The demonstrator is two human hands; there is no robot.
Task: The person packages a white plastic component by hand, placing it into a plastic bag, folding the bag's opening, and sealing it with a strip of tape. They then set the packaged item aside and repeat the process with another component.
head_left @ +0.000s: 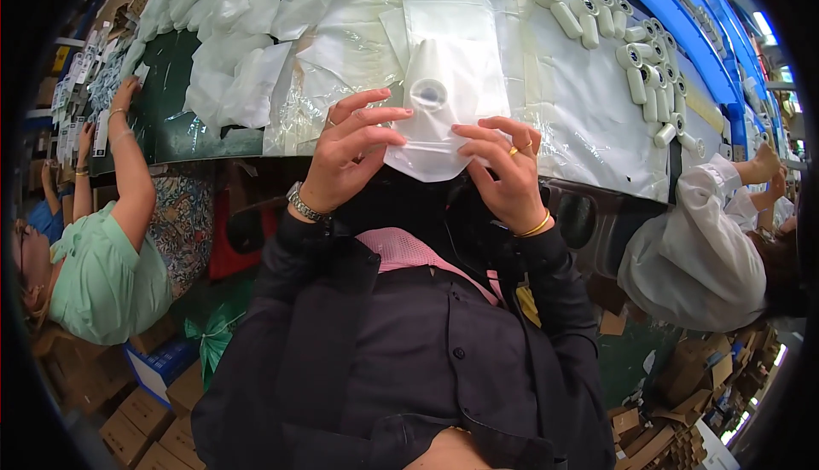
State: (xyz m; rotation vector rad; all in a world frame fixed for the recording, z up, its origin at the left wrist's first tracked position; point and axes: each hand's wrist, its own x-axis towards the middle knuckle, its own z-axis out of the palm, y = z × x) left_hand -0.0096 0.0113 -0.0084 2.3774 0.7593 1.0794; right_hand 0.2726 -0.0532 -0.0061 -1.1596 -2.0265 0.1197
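Note:
A frosted zip-top plastic bag (431, 153) lies in front of me, partly over the table's near edge. Through its film shows a white handheld device (425, 60) with a round, grey-centred head toward me. My left hand (348, 147) has its fingertips and thumb closed on the bag's near left corner. At the near right corner, my right hand (508, 163) pinches the film, with the thumb underneath and fingers on top. Whether the bag's near end is sealed, I cannot tell.
Many similar white devices (589, 31) lie in rows at the right, beside a blue conveyor rail (712, 60). Heaped frosted bags (247, 69) cover the left of the table (179, 120). Co-workers in a green top (115, 274) and a white shirt (695, 257) sit either side.

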